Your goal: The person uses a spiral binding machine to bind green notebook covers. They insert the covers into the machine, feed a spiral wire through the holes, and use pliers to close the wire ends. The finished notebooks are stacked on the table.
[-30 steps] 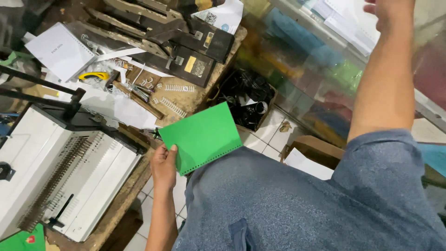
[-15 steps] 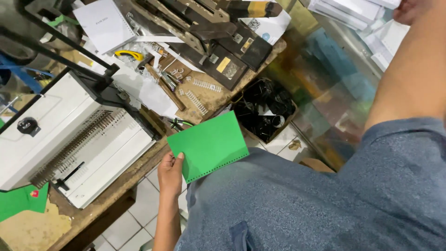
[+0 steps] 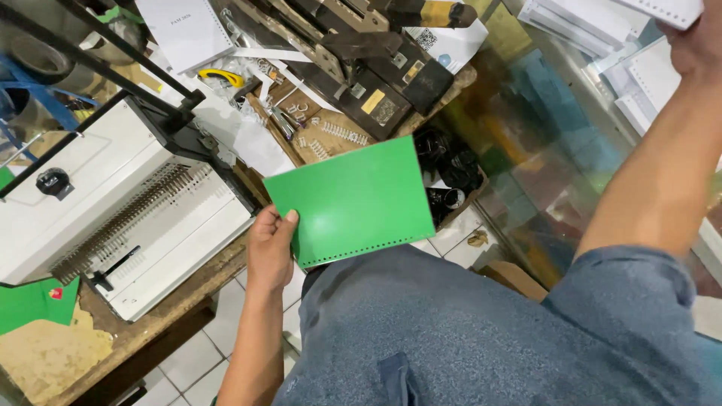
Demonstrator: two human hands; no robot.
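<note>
My left hand [image 3: 271,244] grips the left edge of a green plastic cover sheet [image 3: 350,199], thumb on top. A row of small punched holes runs along the sheet's lower edge. I hold it flat in front of my blue shirt, just right of the white comb binding machine [image 3: 128,210]. My right arm stretches up to the top right, where my right hand [image 3: 696,41] closes on a stack of white punched sheets [image 3: 665,9] above the glass counter [image 3: 541,150]. Most of that stack is cut off by the frame edge.
The binding machine stands on a worn wooden table [image 3: 150,323] with black punch tools [image 3: 376,83], loose wire coils [image 3: 342,134], a white booklet [image 3: 188,30] and green sheets [image 3: 30,304]. A box of black combs [image 3: 451,177] sits below, on the tiled floor [image 3: 203,353].
The green cover has come up closer and looks larger. My right hand has reached the white punched sheets on the counter. The view has shifted so the binding machine sits higher.
</note>
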